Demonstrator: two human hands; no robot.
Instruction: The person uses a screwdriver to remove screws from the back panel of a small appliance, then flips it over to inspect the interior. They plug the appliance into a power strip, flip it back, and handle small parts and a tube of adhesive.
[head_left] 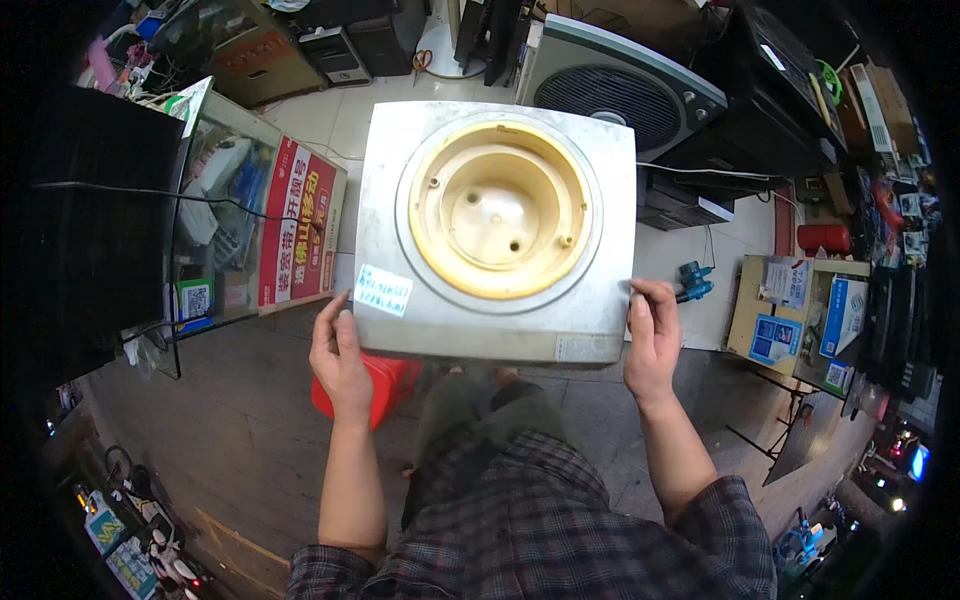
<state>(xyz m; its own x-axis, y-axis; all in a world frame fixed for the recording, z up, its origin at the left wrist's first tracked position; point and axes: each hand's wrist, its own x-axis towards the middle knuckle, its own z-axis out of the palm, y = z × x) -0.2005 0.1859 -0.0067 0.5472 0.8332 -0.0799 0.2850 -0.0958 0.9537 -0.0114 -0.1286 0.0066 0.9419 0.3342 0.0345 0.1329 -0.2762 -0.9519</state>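
A squarish silver appliance housing [390, 200] is held up in front of me, its top showing a cream round recess [497, 215] with a ridged rim and small holes. A white label with handwriting sits at its lower-left corner. My left hand [343, 365] grips the housing's lower-left edge, fingers curled along the side. My right hand [653, 345] grips the lower-right edge the same way. The undersides of the fingertips are partly hidden by the housing.
A red plastic object [385, 395] is below the housing. A glass display case [215, 170] stands left. A grey fan-grilled appliance [610, 95] and black boxes are at the back. A blue power tool [692, 283] lies right, near a counter with signs [775, 340].
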